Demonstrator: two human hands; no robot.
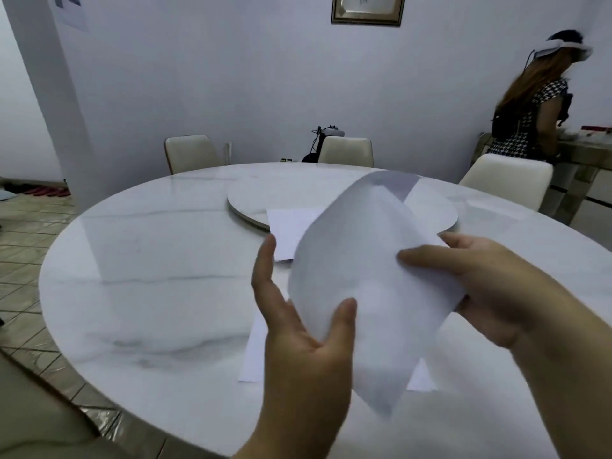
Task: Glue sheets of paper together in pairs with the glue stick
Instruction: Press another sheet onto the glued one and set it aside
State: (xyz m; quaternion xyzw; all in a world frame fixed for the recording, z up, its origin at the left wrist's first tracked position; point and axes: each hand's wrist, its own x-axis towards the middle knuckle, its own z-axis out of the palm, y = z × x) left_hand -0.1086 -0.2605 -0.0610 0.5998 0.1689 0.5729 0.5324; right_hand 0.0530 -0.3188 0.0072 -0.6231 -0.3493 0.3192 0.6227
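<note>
A white sheet of paper is held up in the air above the table, curved and bent back at its top. My right hand grips its right edge, thumb on the front. My left hand is at its lower left edge, thumb against the front and fingers spread behind it. Another white sheet lies flat on the table under my hands. A third sheet lies farther back, partly on the turntable. No glue stick is in view.
The round white marble table has a raised turntable at its middle. Three cream chairs stand around the far side. A person stands at a side counter at the far right.
</note>
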